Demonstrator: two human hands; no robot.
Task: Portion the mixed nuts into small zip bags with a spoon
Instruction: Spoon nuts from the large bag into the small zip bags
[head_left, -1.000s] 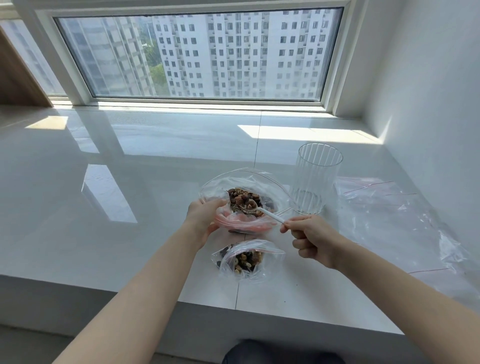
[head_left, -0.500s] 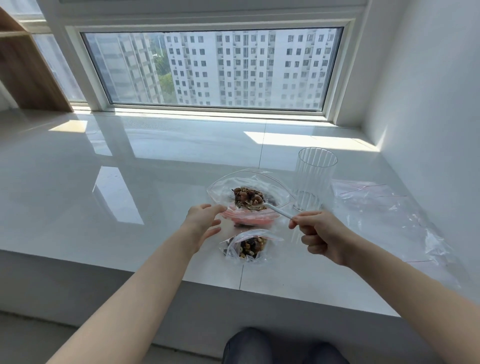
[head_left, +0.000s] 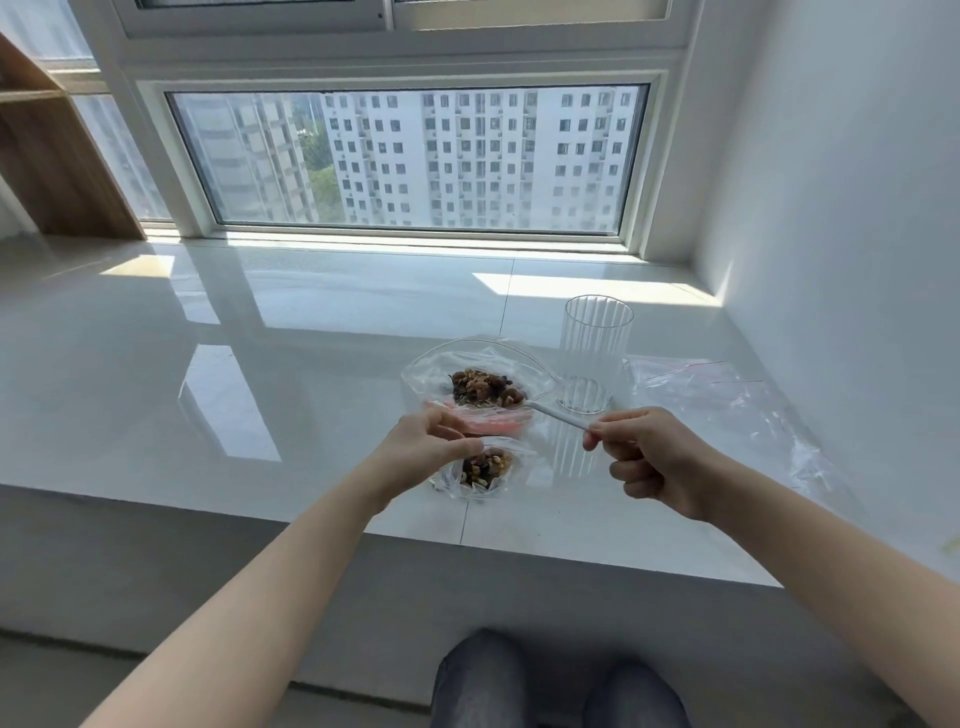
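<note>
A large clear zip bag (head_left: 431, 369) lies open on the white ledge with mixed nuts (head_left: 483, 387) inside. Just in front of it sits a small zip bag (head_left: 485, 470) holding some nuts. My right hand (head_left: 654, 462) pinches the handle of a white spoon (head_left: 556, 414), whose bowl rests among the nuts at the large bag's mouth. My left hand (head_left: 421, 449) is at the small bag's rim, thumb and forefinger pinching its left edge.
A ribbed clear glass (head_left: 595, 353) stands just right of the large bag. Empty zip bags (head_left: 727, 395) lie spread along the right wall. The ledge's front edge (head_left: 260, 509) runs below my forearms. A wooden shelf (head_left: 52, 171) stands far left.
My left hand let go of the large bag's rim and came down to the small bag. The right hand keeps the spoon in the nuts. The camera tilted up and back.
</note>
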